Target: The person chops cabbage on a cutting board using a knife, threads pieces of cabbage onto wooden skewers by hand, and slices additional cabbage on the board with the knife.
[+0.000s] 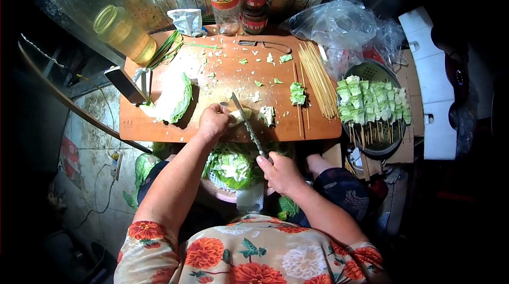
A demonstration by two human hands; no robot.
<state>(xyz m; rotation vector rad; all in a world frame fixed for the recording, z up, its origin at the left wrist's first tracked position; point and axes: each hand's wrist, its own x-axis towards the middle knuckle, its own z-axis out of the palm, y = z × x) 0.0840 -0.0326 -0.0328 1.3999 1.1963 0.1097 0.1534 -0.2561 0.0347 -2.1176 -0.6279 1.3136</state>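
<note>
My right hand (282, 174) grips the handle of a long narrow knife (245, 118), its blade pointing up and to the left over the board's front edge. Under the blade lies a pale cabbage piece (239, 117), with the closed fingers of my left hand (214, 120) pressed on it. Just right of the blade sits another cut cabbage chunk (266, 116). To the left rests a large cabbage wedge (177, 98). Below the cutting board (212, 82), between my knees, a basin (220, 195) holds cabbage leaves (231, 166).
Bamboo skewers (318, 80) lie at the board's right, beside a partly loaded skewer (298, 93). A dark colander (379, 146) carries loaded cabbage skewers (374, 101). A phone (126, 85), a jar of yellow liquid (124, 35), a bottle (224, 0) and a peeler (265, 45) line the edges.
</note>
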